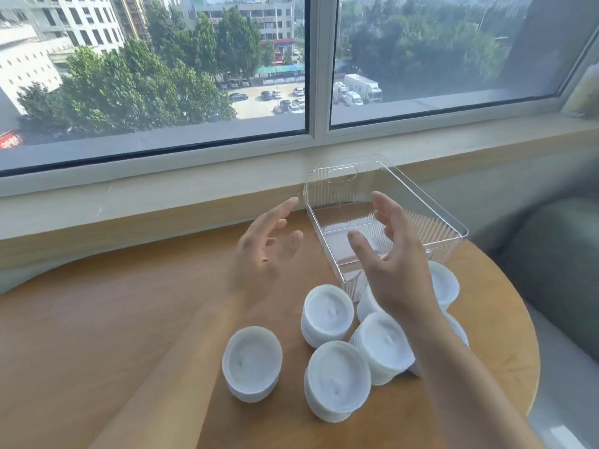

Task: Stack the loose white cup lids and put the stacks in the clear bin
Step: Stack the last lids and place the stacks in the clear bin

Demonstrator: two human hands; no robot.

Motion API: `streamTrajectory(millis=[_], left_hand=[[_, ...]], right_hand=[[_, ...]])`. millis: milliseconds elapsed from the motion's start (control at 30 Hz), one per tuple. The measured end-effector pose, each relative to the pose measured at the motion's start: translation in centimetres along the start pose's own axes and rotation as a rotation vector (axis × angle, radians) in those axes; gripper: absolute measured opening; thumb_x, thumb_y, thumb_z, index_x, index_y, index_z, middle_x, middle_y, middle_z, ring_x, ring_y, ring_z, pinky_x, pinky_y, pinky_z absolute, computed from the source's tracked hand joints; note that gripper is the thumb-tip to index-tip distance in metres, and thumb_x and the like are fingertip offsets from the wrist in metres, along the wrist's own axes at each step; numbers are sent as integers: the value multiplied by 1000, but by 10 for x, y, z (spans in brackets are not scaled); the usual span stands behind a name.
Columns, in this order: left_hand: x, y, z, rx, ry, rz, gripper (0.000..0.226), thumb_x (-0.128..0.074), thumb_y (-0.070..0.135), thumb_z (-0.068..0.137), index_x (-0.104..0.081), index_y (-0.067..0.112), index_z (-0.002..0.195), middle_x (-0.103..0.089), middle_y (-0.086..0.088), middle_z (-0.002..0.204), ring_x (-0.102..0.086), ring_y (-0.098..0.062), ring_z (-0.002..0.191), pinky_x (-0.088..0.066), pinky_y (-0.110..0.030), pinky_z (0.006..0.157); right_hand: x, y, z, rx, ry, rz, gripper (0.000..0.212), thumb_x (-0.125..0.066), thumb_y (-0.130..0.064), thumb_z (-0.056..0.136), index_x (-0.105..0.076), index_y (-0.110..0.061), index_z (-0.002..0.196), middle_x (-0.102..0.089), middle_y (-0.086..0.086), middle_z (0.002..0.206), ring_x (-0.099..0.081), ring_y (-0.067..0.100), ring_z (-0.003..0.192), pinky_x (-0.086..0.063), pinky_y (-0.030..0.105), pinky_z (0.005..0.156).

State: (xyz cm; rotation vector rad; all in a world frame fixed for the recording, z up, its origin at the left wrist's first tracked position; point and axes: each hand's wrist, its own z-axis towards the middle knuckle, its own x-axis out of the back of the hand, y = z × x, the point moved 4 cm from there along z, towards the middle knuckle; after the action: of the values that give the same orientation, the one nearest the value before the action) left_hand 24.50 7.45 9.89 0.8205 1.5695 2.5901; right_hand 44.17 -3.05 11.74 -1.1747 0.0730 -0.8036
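Both hands' fingers spread, holding nothing, above the lid stacks beside the clear bin.

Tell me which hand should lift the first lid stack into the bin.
Right, probably. The right hand hangs open directly above the lid stacks beside the clear bin; the left hand is open farther off.

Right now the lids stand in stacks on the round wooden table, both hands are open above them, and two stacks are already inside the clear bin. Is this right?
Not quite. The head view shows the clear bin holding no stacks; all lid stacks stand on the round wooden table. The left hand and right hand are open.
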Motion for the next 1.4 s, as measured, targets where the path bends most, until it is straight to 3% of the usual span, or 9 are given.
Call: streamTrajectory(millis=[333,467,567,700,1033,1167,1233,1300,1400], left_hand=[[-52,-35,102,-34,-118,81,49,-62,44,102,-47,54,147,-50,27,148,-46,9,135,-46,-31,110],[-66,-59,136,-37,-134,139,48,-61,45,102,-47,54,147,-49,27,148,-43,7,138,-46,-37,113],[-75,-76,162,-33,-156,214,47,-58,48,103,-44,55,148,-49,22,149,-42,-5,143,-42,-49,118],[-84,-96,195,-31,-172,270,46,-56,47,104,-44,52,149,-48,11,153,-36,-16,147,-36,-56,120],[-98,-119,238,-31,-174,359,47,-57,44,105,-47,43,151,-37,-2,165,-25,-20,156,-22,-51,127],[-95,-119,242,-12,-182,345,47,-57,42,105,-48,39,151,-43,0,159,-35,-22,150,-31,-53,123],[-93,-117,243,0,-190,323,46,-58,42,104,-49,41,150,-47,1,153,-41,-19,145,-38,-54,119],[-90,-115,244,19,-188,312,46,-59,44,104,-49,43,149,-48,0,150,-45,-17,139,-41,-47,116],[-86,-111,238,44,-181,309,44,-58,43,104,-52,41,148,-50,-2,141,-49,-16,126,-40,-34,103]], right_hand=[[55,78,58,-97,102,-144,59,-72,-27,97,-49,-27,151,-52,-15,146,-49,8,137,-33,30,117],[68,97,71,-77,150,-224,57,-73,-26,96,-51,-27,148,-51,-18,138,-45,-3,130,-33,29,116],[76,110,78,-71,163,-313,57,-73,-27,96,-51,-28,149,-48,-22,138,-40,-5,129,-28,25,115],[79,124,83,-83,161,-400,57,-73,-29,95,-53,-27,148,-48,-22,137,-41,6,135,-26,38,122],[87,144,99,-119,99,-386,60,-73,-32,95,-49,-35,150,-50,-26,138,-39,-4,132,-26,19,110],[94,147,103,-119,77,-379,59,-74,-29,95,-50,-33,149,-54,-23,137,-41,-5,130,-20,-4,99],[97,148,105,-112,74,-378,59,-74,-27,95,-51,-32,149,-56,-21,137,-42,-5,128,-20,-7,97],[100,149,107,-111,76,-369,59,-75,-26,95,-51,-31,149,-57,-18,137,-43,-5,127,-22,-2,98],[103,151,109,-119,80,-347,59,-75,-26,95,-51,-32,149,-58,-17,136,-43,-4,125,-30,19,106]])
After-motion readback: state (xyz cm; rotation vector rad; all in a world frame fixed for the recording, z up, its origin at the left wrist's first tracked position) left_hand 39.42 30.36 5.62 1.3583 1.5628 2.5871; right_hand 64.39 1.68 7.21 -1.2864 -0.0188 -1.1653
